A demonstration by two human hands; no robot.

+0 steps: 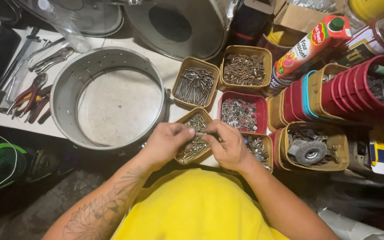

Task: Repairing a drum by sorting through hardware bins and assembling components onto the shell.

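Note:
My left hand (167,141) and my right hand (228,146) meet over a tan tub of screws (193,151) at the table's front edge. Between their fingertips they pinch a small metal screw (201,134). Each hand has its fingers closed on one end of it. A round metal drum shell (63,104) lies open side up just left of my left hand, touching the table.
Several tubs of screws and bolts (195,84) stand behind the hands, one red (241,114). Stacked red tubs (361,89), a juice carton (312,44) and a wire wheel (310,151) are to the right. Pliers (32,95) lie at the left.

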